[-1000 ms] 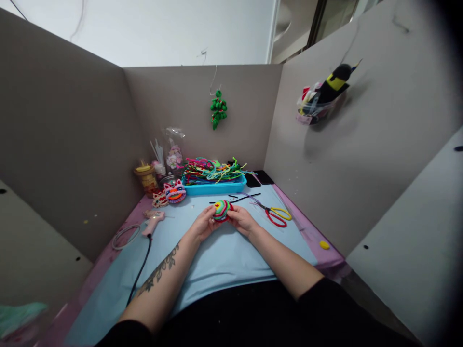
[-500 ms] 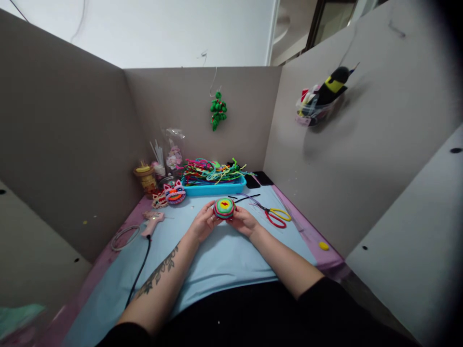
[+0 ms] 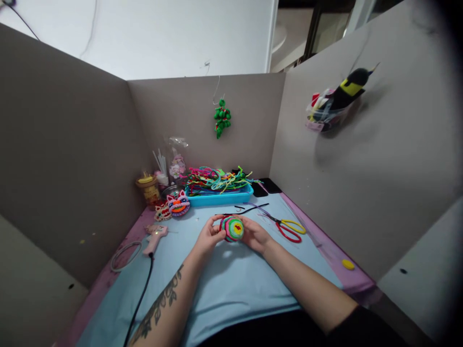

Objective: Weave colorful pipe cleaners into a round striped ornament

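Between my two hands is a round, multicoloured ball (image 3: 232,228) that looks made of coiled pipe cleaners, ringed in green, pink and yellow with a red mark on the yellow centre. My left hand (image 3: 209,234) grips its left side, thumb towards me. On the other side my right hand (image 3: 255,234) holds it, its fingertips partly hidden behind the ball. Just beyond the ball lie dark pipe cleaners (image 3: 253,209). Scissors (image 3: 289,230) with red and yellow handles rest to the right of my right hand.
A blue tray (image 3: 220,199) of colourful pipe cleaners stands at the back. At left are a pink glue gun (image 3: 155,239) with its cord and a lion-like craft face (image 3: 178,205). A yellow disc (image 3: 347,264) lies near the right edge. Grey partitions (image 3: 202,120) enclose the table.
The ball has turned, so its yellow centre now faces right and more of its striped side shows. My hands turned with it, and the camera view has shifted slightly.
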A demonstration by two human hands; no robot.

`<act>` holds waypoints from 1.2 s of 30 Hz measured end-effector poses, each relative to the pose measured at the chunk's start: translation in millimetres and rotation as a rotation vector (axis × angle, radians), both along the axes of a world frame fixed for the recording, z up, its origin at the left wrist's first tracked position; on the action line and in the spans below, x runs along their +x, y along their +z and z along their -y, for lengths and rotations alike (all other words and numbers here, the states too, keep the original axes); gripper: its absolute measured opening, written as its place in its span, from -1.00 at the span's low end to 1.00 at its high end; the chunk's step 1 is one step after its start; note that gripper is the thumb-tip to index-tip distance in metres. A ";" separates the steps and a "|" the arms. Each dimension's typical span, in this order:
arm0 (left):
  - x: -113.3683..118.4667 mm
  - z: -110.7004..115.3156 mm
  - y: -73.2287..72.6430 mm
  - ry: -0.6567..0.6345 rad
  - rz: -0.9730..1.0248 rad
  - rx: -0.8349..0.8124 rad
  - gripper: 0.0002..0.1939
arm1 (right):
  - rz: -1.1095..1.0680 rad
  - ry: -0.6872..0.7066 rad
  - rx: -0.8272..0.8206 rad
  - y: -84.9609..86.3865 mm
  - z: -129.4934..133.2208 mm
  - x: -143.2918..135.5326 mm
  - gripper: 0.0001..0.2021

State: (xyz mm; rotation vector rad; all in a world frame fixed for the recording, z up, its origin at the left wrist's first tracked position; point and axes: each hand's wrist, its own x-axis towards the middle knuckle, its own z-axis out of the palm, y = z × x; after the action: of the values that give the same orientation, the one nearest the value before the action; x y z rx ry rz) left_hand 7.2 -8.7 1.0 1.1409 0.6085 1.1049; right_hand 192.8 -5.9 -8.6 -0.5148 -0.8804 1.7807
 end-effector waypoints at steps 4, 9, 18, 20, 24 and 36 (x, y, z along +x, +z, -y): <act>1.3 4.7 4.2 0.127 -0.001 -0.056 -0.38 | 0.036 -0.068 -0.018 -0.3 1.1 -1.5 -0.66; 3.2 10.6 5.7 0.081 -0.105 -0.183 -0.30 | 0.137 -0.139 -0.029 8.2 9.4 -7.5 -0.65; 8.5 11.3 6.7 0.299 -0.162 -0.088 -0.12 | 0.378 0.081 0.044 37.8 -4.3 -29.4 -0.67; 3.7 8.9 8.5 0.385 -0.170 -0.071 -0.12 | 0.434 0.114 0.108 48.7 -22.1 -31.2 -0.68; -6.8 3.3 7.4 0.507 -0.149 -0.123 -0.11 | 0.663 -0.234 0.342 76.3 -89.5 -25.7 -0.71; -16.2 0.9 2.8 0.590 -0.042 -0.222 0.00 | 0.976 -0.330 0.150 75.4 -234.7 -47.5 -0.68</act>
State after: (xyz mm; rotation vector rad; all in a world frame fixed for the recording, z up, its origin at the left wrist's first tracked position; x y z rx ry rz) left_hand -9.0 -9.6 3.8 0.8074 1.1169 1.4670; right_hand 145.3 228.8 66.7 -1.3914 -1.4584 1.0965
